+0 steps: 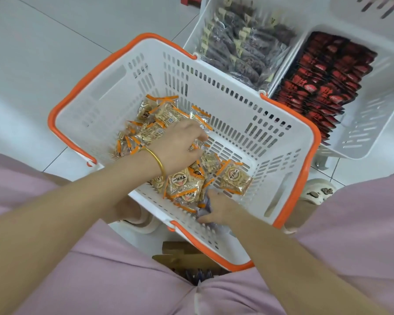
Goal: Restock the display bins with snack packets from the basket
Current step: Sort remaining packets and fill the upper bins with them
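A white basket [237, 114] with orange rim and handles stands on the floor in front of me, holding several orange-edged snack packets [166, 114]. My left hand [180, 146], with a gold bangle on the wrist, reaches into the pile with fingers curled down onto packets; the fingertips are blurred. Near the basket's front wall my right hand [221, 208] grips a bluish-purple packet [205, 204]. One snack packet [236, 178] lies loose to the right of the pile.
Two white display bins stand behind the basket on the right: one [198, 26] with dark purple packets, one [371, 123] with rows of red-and-black packets. A cardboard box [182, 258] lies between my knees. Grey floor tiles spread to the left.
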The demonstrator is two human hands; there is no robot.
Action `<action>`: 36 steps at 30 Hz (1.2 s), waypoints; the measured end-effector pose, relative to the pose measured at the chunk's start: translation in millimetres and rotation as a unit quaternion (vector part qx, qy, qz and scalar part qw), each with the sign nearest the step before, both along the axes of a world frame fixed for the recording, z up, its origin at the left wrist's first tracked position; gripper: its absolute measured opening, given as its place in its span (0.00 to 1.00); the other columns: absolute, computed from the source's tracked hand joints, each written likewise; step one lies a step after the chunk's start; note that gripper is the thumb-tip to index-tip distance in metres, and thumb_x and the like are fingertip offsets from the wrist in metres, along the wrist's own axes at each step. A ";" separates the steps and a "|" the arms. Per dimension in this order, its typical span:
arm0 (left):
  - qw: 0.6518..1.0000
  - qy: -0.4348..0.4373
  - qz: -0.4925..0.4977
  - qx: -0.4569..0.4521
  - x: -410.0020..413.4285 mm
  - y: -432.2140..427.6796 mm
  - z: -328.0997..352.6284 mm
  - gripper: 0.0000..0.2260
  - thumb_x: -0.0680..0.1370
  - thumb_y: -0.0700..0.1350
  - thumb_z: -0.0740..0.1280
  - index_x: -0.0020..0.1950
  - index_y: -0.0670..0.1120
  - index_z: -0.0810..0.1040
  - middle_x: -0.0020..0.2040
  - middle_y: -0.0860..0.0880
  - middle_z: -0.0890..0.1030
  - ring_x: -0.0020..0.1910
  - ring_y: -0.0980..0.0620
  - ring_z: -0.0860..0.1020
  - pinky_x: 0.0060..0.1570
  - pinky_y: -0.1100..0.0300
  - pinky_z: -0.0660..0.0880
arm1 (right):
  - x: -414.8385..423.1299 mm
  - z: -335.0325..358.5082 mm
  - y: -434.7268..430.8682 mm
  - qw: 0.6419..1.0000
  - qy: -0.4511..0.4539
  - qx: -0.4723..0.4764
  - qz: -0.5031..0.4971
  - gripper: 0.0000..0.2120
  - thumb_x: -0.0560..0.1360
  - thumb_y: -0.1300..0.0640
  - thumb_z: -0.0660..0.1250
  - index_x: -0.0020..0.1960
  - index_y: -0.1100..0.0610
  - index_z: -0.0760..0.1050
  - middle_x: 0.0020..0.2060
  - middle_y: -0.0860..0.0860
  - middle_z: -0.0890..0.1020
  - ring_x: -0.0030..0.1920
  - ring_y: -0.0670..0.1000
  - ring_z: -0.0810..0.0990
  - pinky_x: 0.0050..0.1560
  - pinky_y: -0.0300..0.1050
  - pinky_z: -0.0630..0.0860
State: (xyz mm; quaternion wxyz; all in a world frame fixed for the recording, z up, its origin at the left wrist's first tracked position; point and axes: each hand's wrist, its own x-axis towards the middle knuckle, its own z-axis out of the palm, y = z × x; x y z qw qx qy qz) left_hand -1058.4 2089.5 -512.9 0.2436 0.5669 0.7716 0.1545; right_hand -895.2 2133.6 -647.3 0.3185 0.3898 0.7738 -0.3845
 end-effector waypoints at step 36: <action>0.840 -0.471 0.269 0.008 -21.9 58.4 74.7 0.11 0.78 0.38 0.64 0.58 0.40 0.68 0.51 0.36 0.79 0.45 0.41 0.80 0.40 0.50 0.81 | -1.2 228.5 181.4 0.922 0.276 -0.174 -0.207 0.12 0.75 0.67 0.65 0.57 0.59 0.74 0.48 0.57 0.82 0.43 0.52 0.83 0.47 0.47 0.80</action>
